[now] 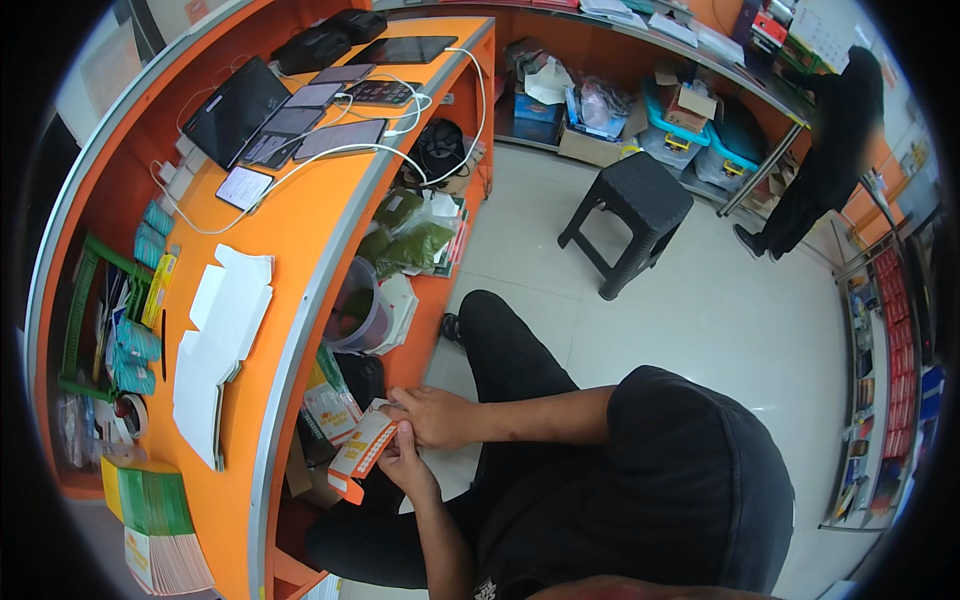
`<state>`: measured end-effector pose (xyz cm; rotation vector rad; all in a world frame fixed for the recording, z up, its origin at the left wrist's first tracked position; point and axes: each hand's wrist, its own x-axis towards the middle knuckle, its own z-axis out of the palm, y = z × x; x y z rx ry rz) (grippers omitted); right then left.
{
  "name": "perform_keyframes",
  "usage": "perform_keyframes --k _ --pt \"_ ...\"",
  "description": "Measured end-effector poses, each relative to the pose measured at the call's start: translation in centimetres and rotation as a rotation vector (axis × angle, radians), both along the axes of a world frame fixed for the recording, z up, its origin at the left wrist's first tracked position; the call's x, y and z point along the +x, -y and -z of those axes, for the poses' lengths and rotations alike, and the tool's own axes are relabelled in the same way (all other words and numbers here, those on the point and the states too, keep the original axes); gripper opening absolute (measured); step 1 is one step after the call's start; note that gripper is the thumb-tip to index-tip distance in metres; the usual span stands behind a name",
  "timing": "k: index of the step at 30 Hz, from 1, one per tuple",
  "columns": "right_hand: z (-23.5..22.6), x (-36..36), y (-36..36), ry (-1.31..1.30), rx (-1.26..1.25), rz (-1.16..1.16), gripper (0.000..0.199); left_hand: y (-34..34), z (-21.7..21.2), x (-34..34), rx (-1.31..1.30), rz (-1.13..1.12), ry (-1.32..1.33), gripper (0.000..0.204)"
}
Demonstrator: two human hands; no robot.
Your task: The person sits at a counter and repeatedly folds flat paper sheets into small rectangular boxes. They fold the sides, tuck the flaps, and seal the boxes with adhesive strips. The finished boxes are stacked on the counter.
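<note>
A small orange-and-white cardboard carton (362,447) is between my two hands, low in front of the counter's edge and above my lap. My left hand (408,468) grips its near side, with the thumb lying on the printed face. My right hand (432,414) is closed at the carton's upper end; its fingertips are partly hidden. One orange flap hangs out at the carton's lower end. Close behind it, on the low shelf, lie similar green, white and orange cartons (331,408).
On the orange counter (270,330) lie flattened white cartons (222,335), a bundle of green-and-yellow cartons (160,515), and several phones (290,120) with white cables. A translucent bucket (360,315) stands on the low shelf. Beyond are a black stool (635,210) and another person (835,140).
</note>
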<state>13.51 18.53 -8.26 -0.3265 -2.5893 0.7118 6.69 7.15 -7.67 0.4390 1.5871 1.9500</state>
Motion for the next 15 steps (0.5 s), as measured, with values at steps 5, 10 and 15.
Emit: perform_keyframes --k 5,10,15 --pt "-0.2 0.1 -0.3 -0.142 0.088 -0.016 0.075 0.3 1.0 -1.4 0.115 -0.014 0.171 0.034" --pt "-0.8 0.1 0.0 -0.199 0.079 -0.043 0.071 -0.2 0.7 -1.8 0.034 -0.122 0.031 0.028" --pt "-1.1 0.5 -0.7 -0.237 -0.224 -0.076 0.044 0.4 0.3 -4.0 0.067 -0.168 0.179 0.025"
